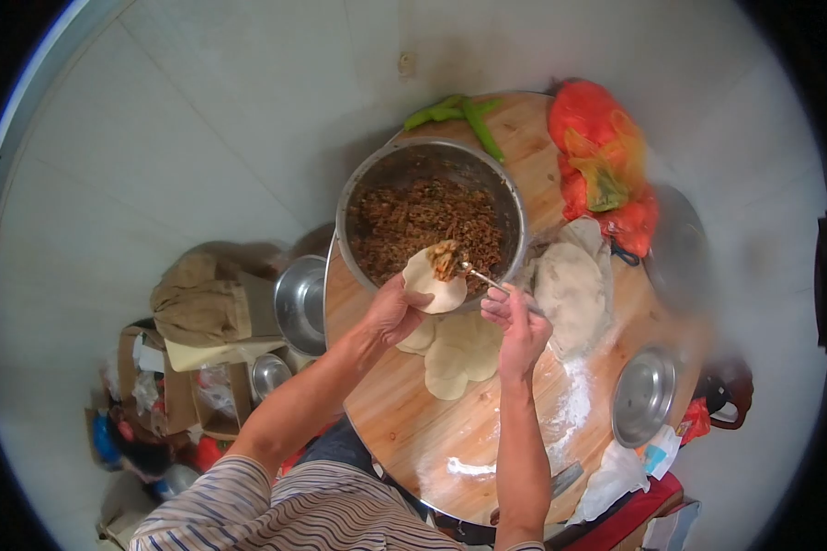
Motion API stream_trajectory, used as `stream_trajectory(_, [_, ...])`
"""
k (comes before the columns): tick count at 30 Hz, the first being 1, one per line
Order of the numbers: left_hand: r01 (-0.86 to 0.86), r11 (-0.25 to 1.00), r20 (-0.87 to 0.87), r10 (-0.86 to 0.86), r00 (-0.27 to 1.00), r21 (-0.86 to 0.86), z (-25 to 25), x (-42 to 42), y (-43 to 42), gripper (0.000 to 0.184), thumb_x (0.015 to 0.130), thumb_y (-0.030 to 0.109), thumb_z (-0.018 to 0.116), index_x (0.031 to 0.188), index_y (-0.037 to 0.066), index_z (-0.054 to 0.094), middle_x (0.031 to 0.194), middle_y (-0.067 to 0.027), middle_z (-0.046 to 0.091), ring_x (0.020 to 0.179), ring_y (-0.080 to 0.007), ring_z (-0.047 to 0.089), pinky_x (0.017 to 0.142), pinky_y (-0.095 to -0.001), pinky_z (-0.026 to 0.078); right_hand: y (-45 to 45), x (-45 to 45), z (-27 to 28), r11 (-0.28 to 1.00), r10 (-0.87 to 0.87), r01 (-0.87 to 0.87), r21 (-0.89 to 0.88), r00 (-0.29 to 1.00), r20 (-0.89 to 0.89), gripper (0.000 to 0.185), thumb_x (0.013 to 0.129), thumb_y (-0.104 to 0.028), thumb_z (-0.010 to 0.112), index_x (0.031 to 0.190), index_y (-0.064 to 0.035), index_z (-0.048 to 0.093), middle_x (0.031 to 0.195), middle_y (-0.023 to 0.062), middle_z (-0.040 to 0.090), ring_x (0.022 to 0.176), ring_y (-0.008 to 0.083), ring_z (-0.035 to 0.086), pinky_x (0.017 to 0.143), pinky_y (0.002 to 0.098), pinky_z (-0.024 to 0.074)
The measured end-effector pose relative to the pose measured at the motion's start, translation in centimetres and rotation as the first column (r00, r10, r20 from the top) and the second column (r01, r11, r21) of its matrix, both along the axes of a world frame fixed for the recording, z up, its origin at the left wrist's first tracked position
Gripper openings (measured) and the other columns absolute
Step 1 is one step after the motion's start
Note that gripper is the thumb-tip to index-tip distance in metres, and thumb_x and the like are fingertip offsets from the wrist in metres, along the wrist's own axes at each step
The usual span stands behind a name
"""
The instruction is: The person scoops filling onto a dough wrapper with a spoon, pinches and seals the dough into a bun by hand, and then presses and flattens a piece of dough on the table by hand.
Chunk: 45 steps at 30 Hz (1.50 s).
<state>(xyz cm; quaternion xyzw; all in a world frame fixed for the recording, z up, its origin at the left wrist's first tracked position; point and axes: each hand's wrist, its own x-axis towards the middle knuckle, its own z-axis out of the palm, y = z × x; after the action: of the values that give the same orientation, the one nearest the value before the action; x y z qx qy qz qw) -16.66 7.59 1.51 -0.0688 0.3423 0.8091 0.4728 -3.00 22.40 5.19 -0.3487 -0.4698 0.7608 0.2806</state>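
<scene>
My left hand (400,312) holds a round dough wrapper (439,296) by its edge, thumb on top, over the near rim of a large metal bowl (347,216). In that bowl lies a brown minced filling (418,220). My right hand (518,323) grips the handle of a metal spoon (487,279). The spoon's head is at the wrapper's upper part, covered by a lump of filling (445,260). Below my hands, several overlapping dough wrappers (455,363) lie on the round wooden table (386,432). A large pale piece of dough (574,298) rests right of my right hand.
White flour (574,399) is scattered near a metal dish (644,395) on the right. A flat blade-like tool (566,479) lies by the front edge. Green peppers (480,127) and red plastic bags (593,119) sit at the back. A metal basin (301,308) stands left of the table.
</scene>
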Motion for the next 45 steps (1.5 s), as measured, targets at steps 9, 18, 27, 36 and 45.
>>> stream_trajectory(9, [0.029, 0.993, -0.017, -0.027, 0.999, 0.111, 0.2, -0.2, -0.5, 0.057, 0.094, -0.009, 0.060, 0.148, 0.001, 0.045, 0.145, -0.0167, 0.058, 0.135, -0.0306, 0.058, 0.118, -0.0473, 0.047, -0.2, 1.7, 0.0, 0.136, 0.227, -0.201, 0.970, 0.959, 0.167, 0.030, 0.092, 0.004, 0.070, 0.121, -0.0034, 0.071, 0.107, 0.0122, 0.075, 0.086, 0.0257, 0.077, 0.072, 0.0332, 0.0628])
stream_trajectory(18, [-0.016, 0.998, -0.137, 0.024, 0.990, 0.058, -1.6, 0.0, 0.1, 0.054, 0.093, 0.001, 0.073, 0.143, 0.005, 0.055, 0.133, -0.0107, 0.067, 0.124, -0.0264, 0.066, 0.112, -0.0421, 0.054, -0.5, 2.2, 1.9, 0.211, 0.258, -0.156, 0.965, 0.961, 0.099, 0.029, 0.091, 0.008, 0.068, 0.118, -0.0013, 0.072, 0.107, 0.0146, 0.075, 0.084, 0.0259, 0.077, 0.072, 0.0349, 0.0635])
stream_trajectory(27, [0.032, 0.999, -0.126, -0.028, 0.992, 0.036, -1.4, 0.0, -0.6, 0.060, 0.089, -0.009, 0.070, 0.145, 0.006, 0.053, 0.138, -0.0096, 0.063, 0.125, -0.0232, 0.064, 0.111, -0.0399, 0.053, 2.3, -0.1, 0.5, 0.804, 0.013, -0.024, 0.594, 1.000, 0.022, 0.026, 0.107, -0.008, 0.055, 0.120, 0.0104, 0.068, 0.107, 0.0218, 0.075, 0.079, 0.0209, 0.075, 0.074, 0.0308, 0.0618])
stream_trajectory(36, [-0.021, 0.994, 0.071, 0.013, 0.997, 0.109, -1.6, -0.5, -1.8, 0.053, 0.100, 0.027, 0.069, 0.146, 0.008, 0.049, 0.141, -0.0104, 0.060, 0.129, -0.0257, 0.061, 0.114, -0.0435, 0.051, 7.0, -4.6, -6.4, 0.555, -0.115, -0.199, 0.808, 0.943, 0.311, 0.025, 0.104, -0.012, 0.059, 0.118, 0.0053, 0.071, 0.097, 0.0191, 0.075, 0.076, 0.0280, 0.074, 0.069, 0.0384, 0.0576])
stream_trajectory(45, [-0.106, 0.993, 0.032, 0.108, 0.994, -0.058, -1.9, -0.6, -2.3, 0.042, 0.102, 0.020, 0.067, 0.139, 0.003, 0.054, 0.133, -0.0114, 0.064, 0.123, -0.0250, 0.064, 0.111, -0.0431, 0.052, 3.7, -2.7, -4.5, 0.370, -0.158, -0.471, 0.801, 0.818, 0.553, 0.025, 0.101, -0.016, 0.058, 0.095, 0.0009, 0.075, 0.089, 0.0237, 0.072, 0.082, 0.0449, 0.069, 0.074, 0.0493, 0.0551])
